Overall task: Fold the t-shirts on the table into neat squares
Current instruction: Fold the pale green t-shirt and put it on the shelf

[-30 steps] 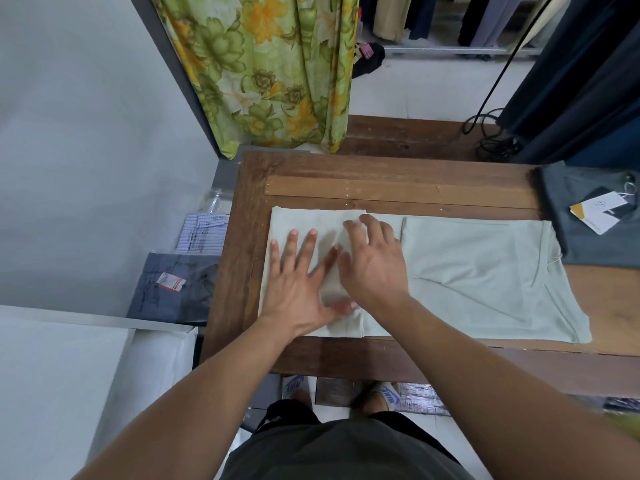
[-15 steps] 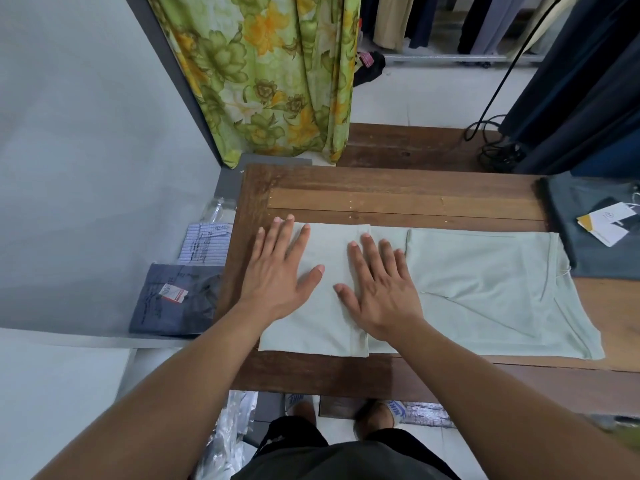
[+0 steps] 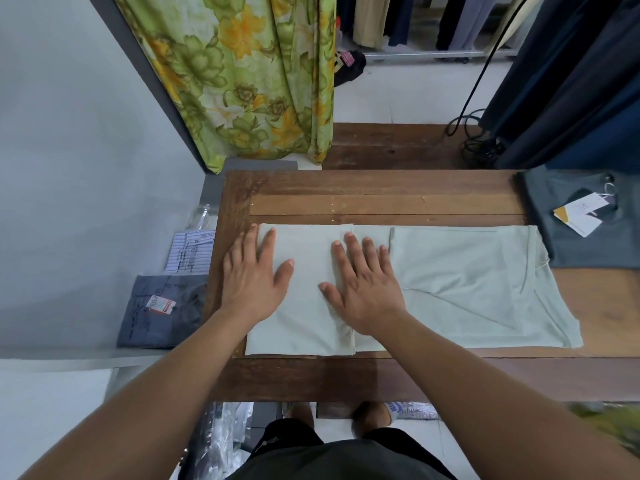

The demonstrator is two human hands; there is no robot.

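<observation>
Wider apart than 1 s ago: overlapping mid-fold then, split to either side now. Left hand (image 3: pixel 254 282) flat, fingers straight and spread, pressing the left edge of the shirt (image 3: pixel 467 278), outer fingers over onto the table (image 3: pixel 381 202). Right hand (image 3: pixel 363 289) flat too, fingers straight, palm across the fold's right edge. Nothing gripped, only pressed. Shirt under both palms, unfolded part running off right of the right hand. Grey shirt (image 3: pixel 588 244) with tag (image 3: pixel 581 216) well beyond, far right.
</observation>
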